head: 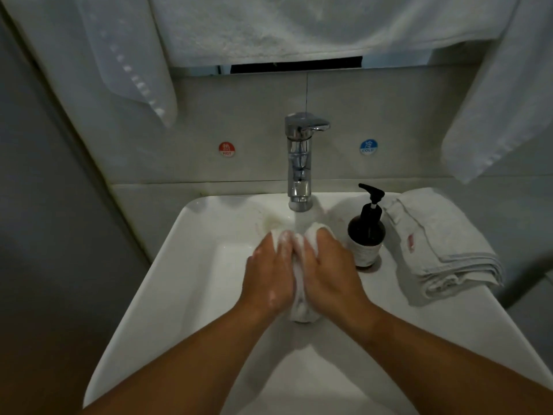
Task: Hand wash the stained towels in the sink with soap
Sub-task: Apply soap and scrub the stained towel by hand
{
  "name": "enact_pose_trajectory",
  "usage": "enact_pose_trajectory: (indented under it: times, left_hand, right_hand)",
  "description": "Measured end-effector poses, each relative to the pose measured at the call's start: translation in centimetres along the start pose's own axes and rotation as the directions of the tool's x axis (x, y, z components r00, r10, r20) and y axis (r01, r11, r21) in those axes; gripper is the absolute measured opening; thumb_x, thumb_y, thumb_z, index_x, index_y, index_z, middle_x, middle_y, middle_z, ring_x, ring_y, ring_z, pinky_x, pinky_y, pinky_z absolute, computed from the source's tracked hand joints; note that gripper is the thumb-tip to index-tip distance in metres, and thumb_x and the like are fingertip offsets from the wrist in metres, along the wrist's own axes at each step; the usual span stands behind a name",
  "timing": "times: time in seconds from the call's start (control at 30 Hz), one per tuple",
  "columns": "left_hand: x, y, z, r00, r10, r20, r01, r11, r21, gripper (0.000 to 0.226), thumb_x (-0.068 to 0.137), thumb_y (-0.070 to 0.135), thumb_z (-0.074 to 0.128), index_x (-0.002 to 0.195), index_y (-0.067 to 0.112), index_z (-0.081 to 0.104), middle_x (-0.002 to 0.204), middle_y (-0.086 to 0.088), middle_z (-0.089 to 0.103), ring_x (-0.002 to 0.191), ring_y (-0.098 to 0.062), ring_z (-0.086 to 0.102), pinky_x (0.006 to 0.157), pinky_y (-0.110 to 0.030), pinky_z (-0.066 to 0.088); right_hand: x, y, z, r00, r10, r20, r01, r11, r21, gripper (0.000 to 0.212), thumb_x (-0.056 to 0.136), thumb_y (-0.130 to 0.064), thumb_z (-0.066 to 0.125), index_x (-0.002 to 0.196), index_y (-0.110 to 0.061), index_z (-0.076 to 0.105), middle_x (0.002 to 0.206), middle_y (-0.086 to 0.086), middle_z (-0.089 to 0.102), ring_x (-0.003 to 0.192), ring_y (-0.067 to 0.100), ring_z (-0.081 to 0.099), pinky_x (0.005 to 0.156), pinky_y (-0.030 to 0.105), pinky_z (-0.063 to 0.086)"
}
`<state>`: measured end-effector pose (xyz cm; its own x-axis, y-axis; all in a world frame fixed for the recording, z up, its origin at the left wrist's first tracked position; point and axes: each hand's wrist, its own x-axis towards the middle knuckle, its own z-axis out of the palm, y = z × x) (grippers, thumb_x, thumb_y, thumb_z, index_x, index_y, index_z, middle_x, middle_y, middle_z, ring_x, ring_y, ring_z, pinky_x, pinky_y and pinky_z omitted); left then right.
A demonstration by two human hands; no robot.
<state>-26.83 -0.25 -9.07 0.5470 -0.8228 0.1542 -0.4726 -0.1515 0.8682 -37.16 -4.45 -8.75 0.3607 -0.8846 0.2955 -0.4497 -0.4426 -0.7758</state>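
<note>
Scrubbing soapy towel (pixel 301 310) under the tap (pixel 299 163).
Both grips, left hand (pixel 269 274) and right hand (pixel 332 271), clench the bunched towel over the sink (pixel 179 265); rub fold against fold where the hidden stain probably lies.

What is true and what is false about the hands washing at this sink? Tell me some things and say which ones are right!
1. The left hand and right hand both grip a soapy white towel below the chrome tap. True.
2. The dark brown pump soap bottle lies tipped over. False: it stands upright on the white sink rim, right of the tap.
3. A folded white towel with a red stain lies right of the bottle. True.
4. The red HOT sticker is right of the tap. False: it is left of it; the blue COLD sticker is on the right.
</note>
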Motion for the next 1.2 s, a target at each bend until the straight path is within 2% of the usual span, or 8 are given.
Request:
enact_pose_trajectory:
  times: [0.1,0.27,0.43,0.6,0.8,0.97,1.1,1.2]
  left_hand:
    - [0.4,0.3,-0.5,0.988,-0.142,-0.069,0.134,0.986,-0.103,0.046,0.108,0.044,0.029,0.103,0.021,0.068,0.101,-0.001,0.072,0.098,-0.022,0.066,0.09,-0.037,0.05]
    - [-1.0,1.1,0.8,0.997,0.043,0.069,-0.041,0.999,-0.036,0.067,0.093,0.07,0.027,0.121,0.023,0.066,0.113,0.001,0.072,0.107,-0.019,0.066,0.097,-0.039,0.051]
    - [1.2,-0.6,0.0,0.962,-0.268,0.057,0.271,0.961,-0.058,0.05,0.106,0.049,0.034,0.11,0.016,0.072,0.109,-0.009,0.073,0.101,-0.028,0.068,0.097,-0.043,0.053]
    - [-1.2,1.0,1.4,0.998,-0.033,0.058,0.029,0.997,0.072,0.057,0.098,0.062,0.029,0.108,0.022,0.068,0.105,-0.002,0.072,0.101,-0.024,0.067,0.091,-0.038,0.052]
    - [0.7,0.0,0.4,0.958,-0.287,0.009,0.286,0.953,-0.098,0.049,0.106,0.047,0.036,0.109,0.014,0.072,0.105,-0.01,0.073,0.098,-0.029,0.068,0.094,-0.044,0.055]
    - [-1.4,1.3,0.7,0.997,0.042,0.069,-0.045,0.998,0.04,0.05,0.104,0.053,0.033,0.107,0.021,0.07,0.102,-0.001,0.073,0.096,-0.021,0.068,0.088,-0.038,0.054]
    - [1.6,-0.9,0.6,0.977,-0.211,0.031,0.213,0.976,-0.051,0.058,0.097,0.059,0.032,0.109,0.017,0.072,0.108,-0.009,0.073,0.103,-0.03,0.068,0.096,-0.045,0.053]
    - [0.1,-0.5,0.8,0.993,-0.121,0.015,0.119,0.988,0.098,0.052,0.104,0.051,0.031,0.111,0.018,0.071,0.109,-0.008,0.073,0.102,-0.029,0.067,0.094,-0.041,0.053]
  right_hand:
    - [0.0,-0.4,0.9,0.997,-0.038,0.066,0.039,0.999,-0.008,0.041,0.096,-0.065,0.034,0.09,-0.026,0.046,0.086,-0.003,0.064,0.08,0.019,0.064,0.071,0.034,0.048]
    - [2.1,1.6,-0.9,0.995,0.091,0.039,-0.09,0.996,-0.023,0.035,0.107,-0.035,0.039,0.089,-0.014,0.059,0.089,0.003,0.066,0.092,0.027,0.065,0.075,0.031,0.041]
    - [-0.3,-0.7,0.4,0.991,-0.016,0.129,0.023,0.998,-0.053,0.038,0.099,-0.055,0.037,0.088,-0.022,0.053,0.086,-0.001,0.064,0.083,0.021,0.063,0.075,0.035,0.048]
    - [2.4,2.1,-1.1,0.985,0.163,0.048,-0.166,0.985,0.056,0.038,0.107,-0.037,0.041,0.084,-0.014,0.062,0.083,0.002,0.066,0.086,0.024,0.065,0.075,0.034,0.045]
    - [0.1,-0.3,0.0,0.994,0.001,0.108,0.005,0.999,-0.052,0.032,0.103,-0.047,0.04,0.084,-0.023,0.047,0.085,-0.001,0.062,0.081,0.021,0.061,0.071,0.032,0.043]
    - [2.3,2.1,-1.1,0.967,0.206,0.151,-0.206,0.978,-0.02,0.036,0.107,-0.037,0.04,0.09,-0.016,0.065,0.093,0.006,0.07,0.097,0.031,0.066,0.085,0.038,0.05]
    - [0.2,0.6,-0.6,0.983,0.004,0.182,0.0,1.0,-0.022,0.035,0.104,-0.043,0.045,0.08,-0.021,0.057,0.084,-0.003,0.065,0.079,0.014,0.061,0.072,0.024,0.044]
    - [1.6,0.8,-0.4,0.992,0.015,0.126,-0.009,0.999,-0.047,0.035,0.105,-0.037,0.045,0.074,-0.024,0.051,0.075,-0.007,0.058,0.07,0.013,0.056,0.065,0.023,0.037]
